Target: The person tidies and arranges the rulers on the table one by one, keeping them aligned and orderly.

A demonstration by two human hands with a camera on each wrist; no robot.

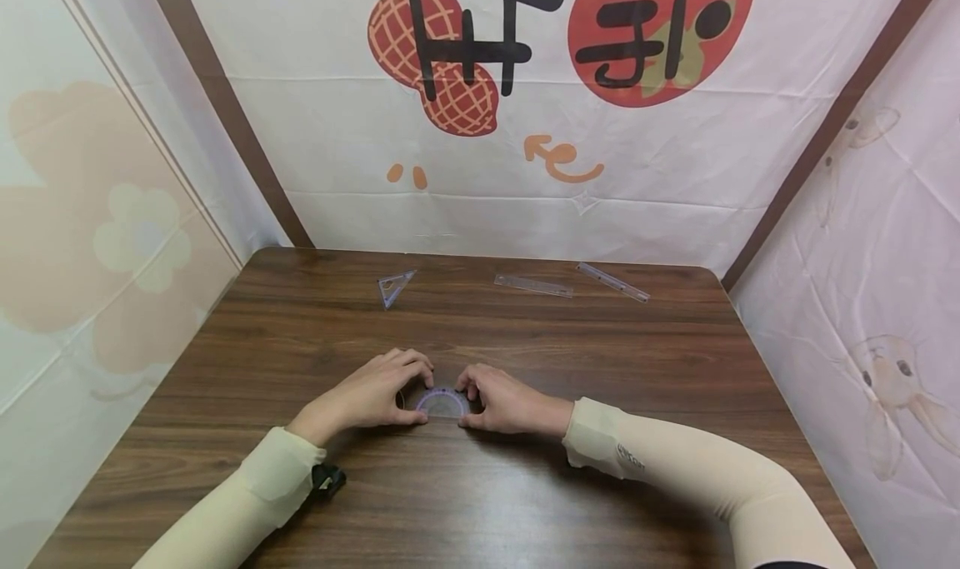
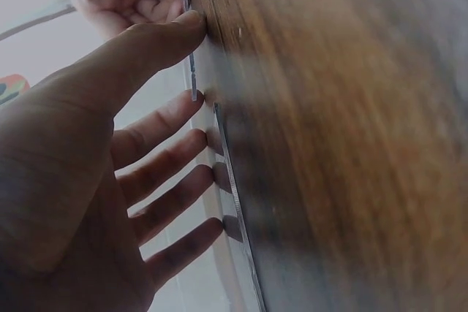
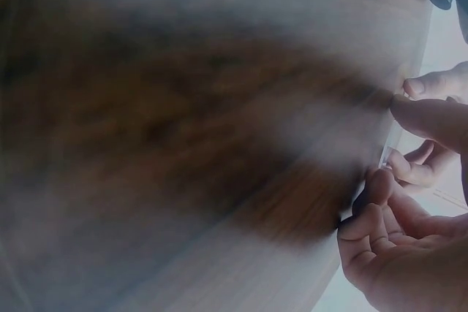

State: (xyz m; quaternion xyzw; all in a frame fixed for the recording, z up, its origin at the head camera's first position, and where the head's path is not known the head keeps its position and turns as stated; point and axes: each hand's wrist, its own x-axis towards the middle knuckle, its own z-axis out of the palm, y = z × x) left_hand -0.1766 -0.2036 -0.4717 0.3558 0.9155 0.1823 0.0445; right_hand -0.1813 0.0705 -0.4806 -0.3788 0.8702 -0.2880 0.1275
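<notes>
A clear protractor (image 1: 442, 404) with a purple curved scale is at the middle of the wooden table, its straight edge facing the person. My left hand (image 1: 381, 391) holds its left end between thumb and index finger; in the left wrist view the left thumb (image 2: 157, 45) is at the protractor's edge, with the other fingers spread below. From the other side my right hand (image 1: 504, 399) pinches the right end, fingers curled. The right wrist view shows the right hand (image 3: 402, 246) with its fingertips close to the tabletop and the left fingers opposite.
Toward the back of the wooden table (image 1: 322, 327) lie a clear set square (image 1: 394, 287) at left, a clear ruler (image 1: 533, 286) near the middle and a purple-tinted ruler (image 1: 613, 282) at right. A printed cloth (image 1: 480, 211) hangs behind the table's far edge.
</notes>
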